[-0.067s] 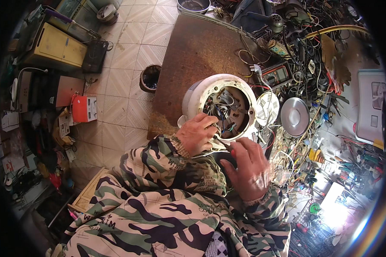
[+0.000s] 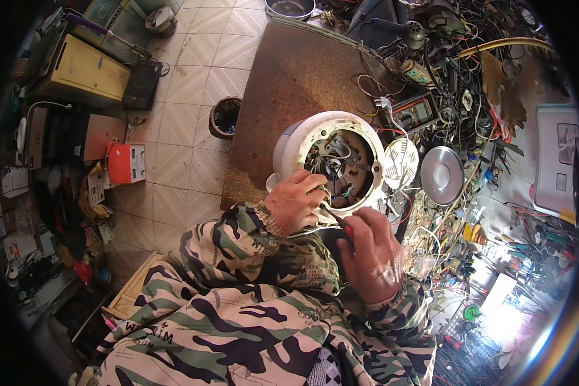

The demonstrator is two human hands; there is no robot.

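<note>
Slightly shifted, your right hand (image 2: 374, 256) grips a red-handled tool (image 2: 341, 222), its handle mostly hidden, while your left hand (image 2: 296, 202), its grasp impossible to tell, screens the near-left rim of the white round appliance (image 2: 292, 143) on the worktop (image 2: 309, 71).

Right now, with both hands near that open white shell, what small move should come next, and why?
Perhaps ease the red-handled tool in the right hand forward slightly: its dark shaft points toward the left hand, whose fingers are by the near rim of the white shell, so a slip might reach them.
</note>
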